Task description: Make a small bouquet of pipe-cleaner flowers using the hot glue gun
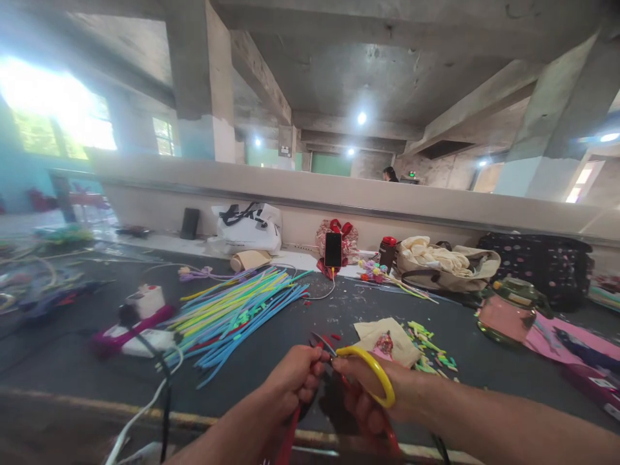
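Near the front edge of the dark table, my left hand (pixel 298 374) is closed in a pinch on a red strip (pixel 289 436) that hangs below it. My right hand (pixel 365 387) is wrapped round scissors with a yellow handle (pixel 375 371); their metal blades point up and left, close to my left fingertips. Something red also hangs below my right hand. Small red scraps (pixel 335 336) lie just beyond the blades. What lies between my fingertips is too small to make out.
Colourful stems (pixel 247 310) and a power strip (pixel 130 329) lie left. A cream cloth (pixel 390 342) and cut pieces (pixel 431 349) lie right, near a jar (pixel 506 310). Behind stand a phone (pixel 333 250), a white bag (pixel 248 229) and a bottle (pixel 387 253).
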The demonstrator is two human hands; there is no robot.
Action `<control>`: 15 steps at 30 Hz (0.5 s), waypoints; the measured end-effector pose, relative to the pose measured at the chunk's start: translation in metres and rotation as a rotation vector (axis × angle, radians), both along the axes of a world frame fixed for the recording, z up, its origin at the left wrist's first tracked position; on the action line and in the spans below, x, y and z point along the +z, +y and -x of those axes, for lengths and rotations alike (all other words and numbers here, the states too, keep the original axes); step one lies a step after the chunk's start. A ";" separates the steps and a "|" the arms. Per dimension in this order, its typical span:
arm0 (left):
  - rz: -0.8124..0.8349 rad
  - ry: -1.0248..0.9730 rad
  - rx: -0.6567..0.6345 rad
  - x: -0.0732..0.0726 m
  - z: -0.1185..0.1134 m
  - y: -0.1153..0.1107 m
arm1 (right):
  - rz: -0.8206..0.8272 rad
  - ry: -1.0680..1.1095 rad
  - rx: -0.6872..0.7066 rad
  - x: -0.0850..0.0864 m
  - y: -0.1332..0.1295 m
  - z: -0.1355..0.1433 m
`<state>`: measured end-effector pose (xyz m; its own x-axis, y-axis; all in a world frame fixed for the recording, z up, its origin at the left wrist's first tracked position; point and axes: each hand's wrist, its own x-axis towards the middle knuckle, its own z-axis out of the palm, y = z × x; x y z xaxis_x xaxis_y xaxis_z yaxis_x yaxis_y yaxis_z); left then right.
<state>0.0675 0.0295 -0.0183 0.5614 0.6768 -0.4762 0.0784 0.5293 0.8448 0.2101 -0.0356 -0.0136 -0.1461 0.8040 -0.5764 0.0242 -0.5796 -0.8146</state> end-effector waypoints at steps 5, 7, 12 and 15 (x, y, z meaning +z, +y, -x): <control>0.009 -0.007 0.006 0.000 0.000 -0.001 | -0.026 -0.055 -0.009 0.008 -0.006 0.003; 0.002 -0.010 0.012 0.000 0.000 -0.001 | -0.024 -0.076 0.000 0.014 -0.007 0.005; -0.030 -0.024 0.038 -0.002 0.002 -0.001 | -0.069 -0.132 -0.002 0.031 -0.009 0.005; -0.062 -0.050 0.069 -0.001 0.006 -0.005 | -0.179 -0.160 -0.045 0.047 -0.016 0.005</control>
<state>0.0617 0.0244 -0.0190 0.5349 0.7417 -0.4046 0.0004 0.4786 0.8780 0.2046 -0.0515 0.0331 -0.0261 0.8992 -0.4367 0.1381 -0.4294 -0.8925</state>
